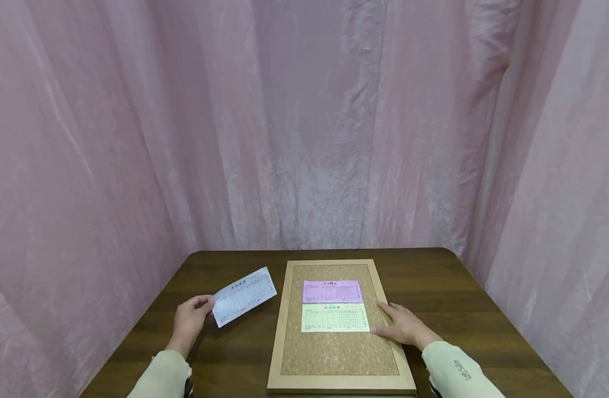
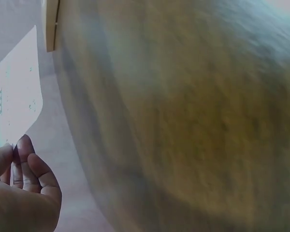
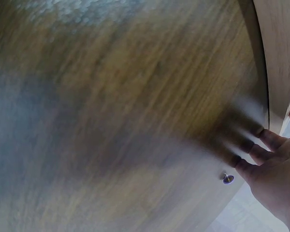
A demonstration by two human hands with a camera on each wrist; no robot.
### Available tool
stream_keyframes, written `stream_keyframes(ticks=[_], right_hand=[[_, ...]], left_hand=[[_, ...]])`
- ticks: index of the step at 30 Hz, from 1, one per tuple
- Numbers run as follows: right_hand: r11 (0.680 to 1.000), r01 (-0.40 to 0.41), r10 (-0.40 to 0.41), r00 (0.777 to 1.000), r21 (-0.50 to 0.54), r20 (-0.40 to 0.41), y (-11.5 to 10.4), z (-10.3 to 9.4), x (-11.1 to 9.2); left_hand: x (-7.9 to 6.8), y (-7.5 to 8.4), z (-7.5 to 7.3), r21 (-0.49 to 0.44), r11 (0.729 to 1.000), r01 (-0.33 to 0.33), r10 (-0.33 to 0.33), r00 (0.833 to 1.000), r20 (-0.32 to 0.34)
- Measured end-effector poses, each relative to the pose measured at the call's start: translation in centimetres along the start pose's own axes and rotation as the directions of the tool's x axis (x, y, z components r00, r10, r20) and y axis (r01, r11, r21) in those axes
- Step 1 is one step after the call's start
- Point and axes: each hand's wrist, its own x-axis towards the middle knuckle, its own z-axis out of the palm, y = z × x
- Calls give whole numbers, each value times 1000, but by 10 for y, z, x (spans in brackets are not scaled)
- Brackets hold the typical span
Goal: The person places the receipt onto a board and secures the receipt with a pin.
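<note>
A pale bluish-white printed form slip is pinched at its near left corner between the thumb and fingers of my left hand, left of the board. In the left wrist view the slip stands up from the fingertips. My right hand rests on the right edge of a wood-framed corkboard, fingers spread, thumb tip at the corner of a light green form slip. Directly above that lies a purple form slip. Past the right fingertips, a thumbtack with a dark round head lies on the table.
The corkboard lies on a dark brown wooden table, its near end close to the bottom of the head view. Pink velvet curtains hang behind the table and along both sides.
</note>
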Motion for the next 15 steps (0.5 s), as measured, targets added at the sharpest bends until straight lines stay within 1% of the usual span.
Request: stream_keyframes(ticks=[7,11,15], right_hand=[[1000,-11,11,1000,-9,-3,-1,0,2],[1000,-13,13,1000,-1,0,-2,0,2],[1000,-9,9,1000,2,1,-2,0,1]], left_hand=[[6,7,5,-126,992,32,-30,999,15],[6,12,9,-156,986,54,-50,998,26],[8,17,16,-192,980,54,-49,998,30]])
